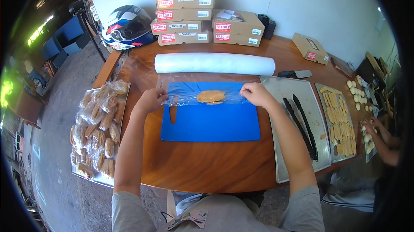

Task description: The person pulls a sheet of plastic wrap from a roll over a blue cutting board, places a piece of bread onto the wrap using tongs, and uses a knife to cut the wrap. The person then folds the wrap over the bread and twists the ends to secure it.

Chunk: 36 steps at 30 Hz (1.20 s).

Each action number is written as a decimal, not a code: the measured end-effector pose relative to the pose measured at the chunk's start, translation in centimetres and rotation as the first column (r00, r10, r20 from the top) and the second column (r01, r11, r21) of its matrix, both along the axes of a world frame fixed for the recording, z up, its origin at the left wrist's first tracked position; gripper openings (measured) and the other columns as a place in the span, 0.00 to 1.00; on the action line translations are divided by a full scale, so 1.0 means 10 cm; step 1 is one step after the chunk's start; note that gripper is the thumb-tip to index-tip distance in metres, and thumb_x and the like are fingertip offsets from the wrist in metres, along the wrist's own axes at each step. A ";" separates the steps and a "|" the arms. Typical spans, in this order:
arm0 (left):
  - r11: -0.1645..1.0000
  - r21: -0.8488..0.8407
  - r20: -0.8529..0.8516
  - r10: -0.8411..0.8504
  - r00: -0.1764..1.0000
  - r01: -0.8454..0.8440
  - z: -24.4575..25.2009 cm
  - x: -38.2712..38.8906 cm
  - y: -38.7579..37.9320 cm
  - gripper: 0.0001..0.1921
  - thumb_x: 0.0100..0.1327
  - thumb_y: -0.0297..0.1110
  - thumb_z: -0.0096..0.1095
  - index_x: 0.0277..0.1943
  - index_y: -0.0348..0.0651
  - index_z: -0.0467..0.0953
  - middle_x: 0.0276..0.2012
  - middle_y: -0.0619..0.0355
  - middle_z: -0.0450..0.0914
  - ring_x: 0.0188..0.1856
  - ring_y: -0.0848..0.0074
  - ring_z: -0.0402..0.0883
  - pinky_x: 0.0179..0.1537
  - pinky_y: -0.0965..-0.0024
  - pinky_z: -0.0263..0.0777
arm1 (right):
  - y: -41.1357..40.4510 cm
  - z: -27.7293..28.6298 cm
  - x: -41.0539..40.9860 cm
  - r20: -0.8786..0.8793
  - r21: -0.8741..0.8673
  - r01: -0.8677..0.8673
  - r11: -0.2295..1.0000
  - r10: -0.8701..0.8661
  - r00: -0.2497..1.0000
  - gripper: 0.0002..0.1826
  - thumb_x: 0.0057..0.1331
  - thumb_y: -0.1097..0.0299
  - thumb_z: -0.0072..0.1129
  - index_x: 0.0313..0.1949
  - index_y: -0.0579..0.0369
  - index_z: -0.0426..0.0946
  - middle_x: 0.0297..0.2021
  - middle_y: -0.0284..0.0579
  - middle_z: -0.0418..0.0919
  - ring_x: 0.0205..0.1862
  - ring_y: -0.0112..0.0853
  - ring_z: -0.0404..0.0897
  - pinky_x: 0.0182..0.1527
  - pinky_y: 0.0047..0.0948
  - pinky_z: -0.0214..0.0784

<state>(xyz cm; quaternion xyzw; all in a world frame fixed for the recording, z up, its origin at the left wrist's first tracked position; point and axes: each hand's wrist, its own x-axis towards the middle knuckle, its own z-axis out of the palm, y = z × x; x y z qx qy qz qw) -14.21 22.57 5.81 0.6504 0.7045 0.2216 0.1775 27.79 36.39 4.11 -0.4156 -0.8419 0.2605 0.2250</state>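
Note:
Both hands grip the near edge of a sheet of clear plastic wrap (181, 94), my left hand (153, 100) at its left end and my right hand (255, 93) at its right. The sheet runs back to a large roll of plastic wrap (215, 63) lying crosswise. Between my hands, flat golden-brown food pieces (211, 96) lie partly under or within the film; the picture does not settle which. Beneath them is a blue cutting board (210, 125) with a handle slot at its left.
Wrapped food bundles fill a tray (75, 171) at left. At right are a metal tray (281, 154) with black tongs (302, 125), a cleaver (296, 74) and a tray of food strips (339, 125). Behind stand cardboard boxes (184, 15) and a helmet (127, 28). A co-worker's hands (370, 125) touch dough pieces.

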 end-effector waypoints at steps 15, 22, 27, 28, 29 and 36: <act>0.921 0.389 -0.212 0.117 0.970 -0.026 -0.26 -0.01 -0.02 0.12 0.61 0.42 0.79 0.37 0.41 0.89 0.33 0.47 0.84 0.36 0.54 0.84 0.43 0.53 0.77 | -0.39 0.09 -0.17 0.276 0.542 0.133 0.830 -0.325 0.904 0.13 0.66 0.57 0.71 0.43 0.51 0.86 0.44 0.47 0.83 0.56 0.47 0.78 0.57 0.49 0.69; 0.909 0.343 -0.003 0.251 0.968 -0.235 -0.07 0.18 -0.07 0.20 0.62 0.43 0.77 0.51 0.39 0.86 0.39 0.46 0.84 0.48 0.54 0.82 0.50 0.53 0.76 | -0.75 0.05 -0.25 0.021 0.647 0.117 0.754 -0.171 0.985 0.24 0.73 0.56 0.63 0.60 0.59 0.80 0.58 0.56 0.81 0.68 0.53 0.73 0.69 0.56 0.64; 0.866 0.499 -0.255 0.183 0.949 -0.033 -0.08 0.58 -0.25 0.32 0.68 0.45 0.71 0.70 0.37 0.73 0.59 0.42 0.80 0.63 0.48 0.77 0.64 0.51 0.71 | -0.99 -0.11 -0.24 0.194 0.579 0.090 0.811 -0.244 0.950 0.38 0.79 0.42 0.50 0.73 0.64 0.68 0.71 0.64 0.71 0.78 0.58 0.62 0.77 0.61 0.52; 0.874 0.468 -0.388 0.070 0.919 0.131 -0.11 0.69 -0.29 0.33 0.71 0.46 0.68 0.72 0.36 0.71 0.66 0.41 0.75 0.70 0.46 0.70 0.70 0.50 0.64 | -0.97 -0.12 -0.22 0.251 0.559 0.100 0.823 -0.283 0.926 0.40 0.79 0.40 0.47 0.73 0.65 0.67 0.73 0.65 0.67 0.78 0.58 0.61 0.78 0.61 0.50; 0.862 0.416 -0.512 -0.041 0.858 0.289 -0.14 0.78 -0.33 0.33 0.73 0.46 0.64 0.74 0.36 0.69 0.73 0.40 0.70 0.77 0.45 0.64 0.77 0.50 0.58 | -0.95 -0.15 -0.20 0.307 0.539 0.111 0.835 -0.318 0.897 0.42 0.79 0.38 0.45 0.74 0.65 0.66 0.75 0.66 0.64 0.79 0.59 0.59 0.79 0.60 0.47; 0.982 0.077 -0.377 -0.132 0.917 0.174 -0.23 0.83 -0.39 0.37 0.80 0.56 0.47 0.78 0.36 0.61 0.80 0.43 0.60 0.82 0.44 0.53 0.81 0.51 0.49 | -0.75 -0.23 0.06 0.349 0.309 0.101 0.946 -0.212 0.913 0.38 0.79 0.41 0.46 0.74 0.60 0.67 0.76 0.66 0.62 0.79 0.57 0.60 0.80 0.55 0.48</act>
